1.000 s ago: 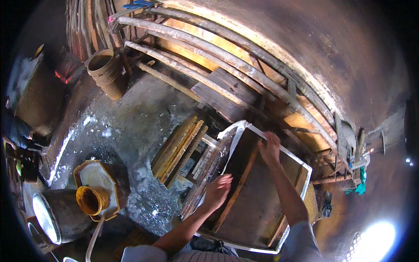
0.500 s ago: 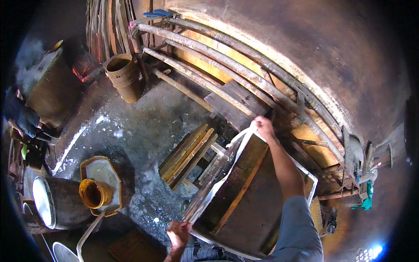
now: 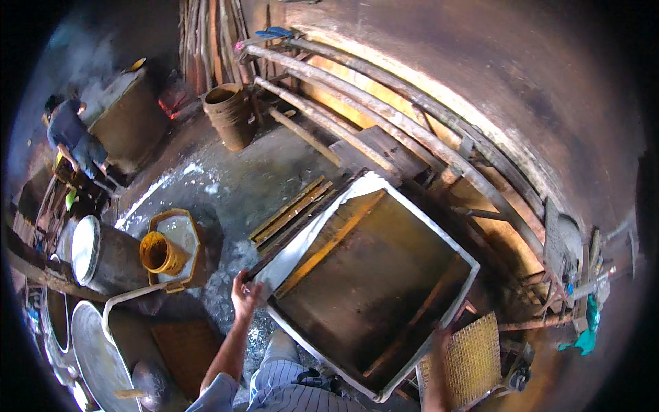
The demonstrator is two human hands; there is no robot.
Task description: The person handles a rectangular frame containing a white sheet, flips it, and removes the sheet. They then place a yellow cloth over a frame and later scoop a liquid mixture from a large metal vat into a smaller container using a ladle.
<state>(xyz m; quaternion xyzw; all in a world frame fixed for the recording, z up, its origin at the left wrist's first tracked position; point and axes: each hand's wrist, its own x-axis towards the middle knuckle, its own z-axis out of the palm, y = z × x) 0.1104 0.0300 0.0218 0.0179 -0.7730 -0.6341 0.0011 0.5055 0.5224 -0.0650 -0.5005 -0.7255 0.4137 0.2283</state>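
Observation:
A large square brown wooden tray [image 3: 371, 268] with a white rim and two orange-brown battens lies before me. White cloth [image 3: 280, 270] spreads along its left side. At the tray's near-left corner, my left hand [image 3: 247, 295] has its fingers curled on the edge, by the cloth. My right hand [image 3: 439, 336] is beside the right rim, dark and smeared, so its fingers cannot be made out. Long wooden slats [image 3: 292, 209] show just past the tray's left side.
Wooden rails [image 3: 384, 113] run along the wall. A yellow bucket [image 3: 163, 253] stands in an octagonal tub [image 3: 195, 237], beside a drum [image 3: 123, 254]. A woven panel [image 3: 473, 353] leans at the right. Far left, a person [image 3: 75, 134] bends beside a steaming vat [image 3: 134, 113].
My right hand has left the tray's far corner for its right side. The white cloth now shows as a wider band. My left hand stays by the near-left corner. The view has shifted.

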